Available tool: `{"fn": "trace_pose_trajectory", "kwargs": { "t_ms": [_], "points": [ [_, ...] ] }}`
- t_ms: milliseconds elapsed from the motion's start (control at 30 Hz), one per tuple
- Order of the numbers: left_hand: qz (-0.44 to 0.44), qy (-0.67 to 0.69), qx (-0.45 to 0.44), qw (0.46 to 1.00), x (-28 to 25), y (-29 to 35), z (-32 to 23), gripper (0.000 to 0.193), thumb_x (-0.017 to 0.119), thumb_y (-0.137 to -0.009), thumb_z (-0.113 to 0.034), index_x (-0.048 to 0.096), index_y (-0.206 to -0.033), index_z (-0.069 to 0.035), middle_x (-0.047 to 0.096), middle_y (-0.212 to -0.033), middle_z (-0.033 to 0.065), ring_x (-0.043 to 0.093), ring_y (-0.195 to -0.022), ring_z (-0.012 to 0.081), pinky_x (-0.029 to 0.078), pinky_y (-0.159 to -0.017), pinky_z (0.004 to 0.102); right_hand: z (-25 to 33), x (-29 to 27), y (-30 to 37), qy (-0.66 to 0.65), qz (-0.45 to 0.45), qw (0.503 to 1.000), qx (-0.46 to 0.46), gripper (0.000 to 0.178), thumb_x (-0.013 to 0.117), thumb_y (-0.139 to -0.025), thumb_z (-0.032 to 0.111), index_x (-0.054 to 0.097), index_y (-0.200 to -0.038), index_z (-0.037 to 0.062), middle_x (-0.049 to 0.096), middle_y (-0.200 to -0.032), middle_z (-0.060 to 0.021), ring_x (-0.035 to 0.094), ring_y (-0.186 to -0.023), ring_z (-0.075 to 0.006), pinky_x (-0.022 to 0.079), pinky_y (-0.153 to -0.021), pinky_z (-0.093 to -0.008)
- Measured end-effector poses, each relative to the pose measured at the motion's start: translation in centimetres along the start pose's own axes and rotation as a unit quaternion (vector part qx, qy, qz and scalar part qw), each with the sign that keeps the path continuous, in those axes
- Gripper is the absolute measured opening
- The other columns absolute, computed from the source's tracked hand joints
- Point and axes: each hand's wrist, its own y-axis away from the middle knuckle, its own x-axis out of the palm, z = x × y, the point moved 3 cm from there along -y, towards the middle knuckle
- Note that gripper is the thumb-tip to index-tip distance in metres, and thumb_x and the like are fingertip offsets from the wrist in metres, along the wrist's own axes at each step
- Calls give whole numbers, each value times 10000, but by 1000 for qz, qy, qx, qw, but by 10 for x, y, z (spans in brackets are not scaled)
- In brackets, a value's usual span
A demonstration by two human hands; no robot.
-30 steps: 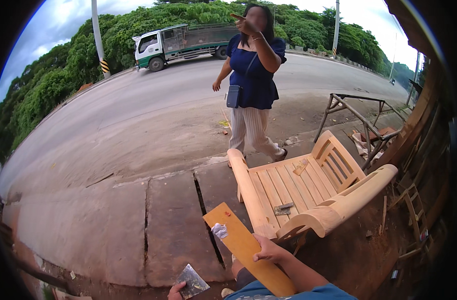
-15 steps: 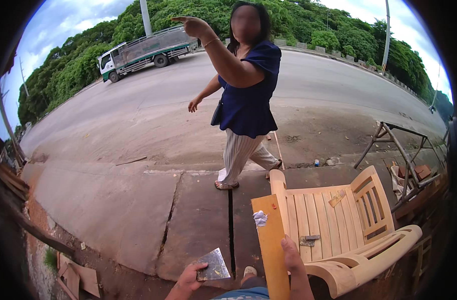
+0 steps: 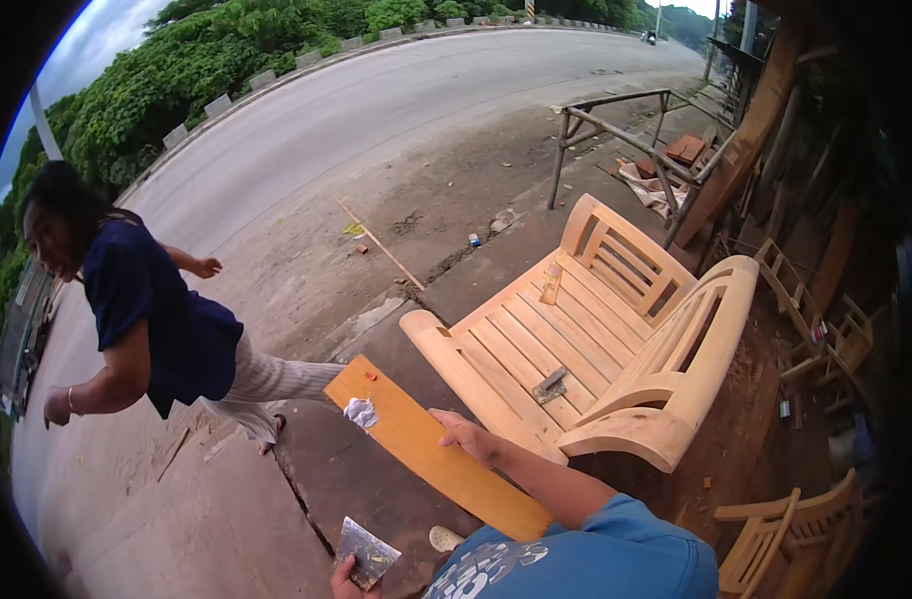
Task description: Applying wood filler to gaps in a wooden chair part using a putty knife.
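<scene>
My left hand (image 3: 346, 583), at the lower edge, grips a thin square metal spreader (image 3: 370, 555) with smears on its face. In my right hand (image 3: 466, 437) is a long yellowish-brown wooden board (image 3: 441, 461), held at its edge and slanting up to the left. Near the board's far end sit a white lump of paste (image 3: 360, 412) and a small red dab (image 3: 370, 376). Just beyond my right hand stands a pale, unpainted wooden bench (image 3: 586, 339) with a slatted seat. A smeared dark scraper (image 3: 550, 385) and a stained tan piece (image 3: 551, 284) lie on the slats.
A person (image 3: 167, 309) in a dark blue top walks at the left. Behind the bench stands a pole frame (image 3: 616, 128). Wooden chair frames (image 3: 795, 529) are at the right, with a road (image 3: 376, 110) beyond. A thin stick (image 3: 381, 245) lies on the ground.
My view has swung right, bringing the bench nearer the middle. The person has lowered the pointing arm and is now farther left. Both hands keep their hold; the board slants more.
</scene>
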Motion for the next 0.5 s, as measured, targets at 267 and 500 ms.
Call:
{"fn": "trace_pose_trajectory", "kwargs": {
  "t_ms": [267,500],
  "points": [
    [46,-14,-15,999,12,-36,-58,354,585,-878,-87,581,-1221,-1,659,-1159,112,639,-1028,259,531,-883,407,9,2,4,-82,-49,995,-32,657,484,-705,140,423,-1336,-33,543,-1245,-139,516,-1155,-208,398,-1001,-315],
    [36,38,48,997,64,-4,-50,268,557,-845,-15,595,-1104,43,678,-1016,138,684,-922,285,557,-876,446,28,18,4,-101,-28,994,-41,660,464,-707,124,411,-1345,-38,561,-1203,-139,554,-1104,-206,428,-974,-293]
  ]
}}
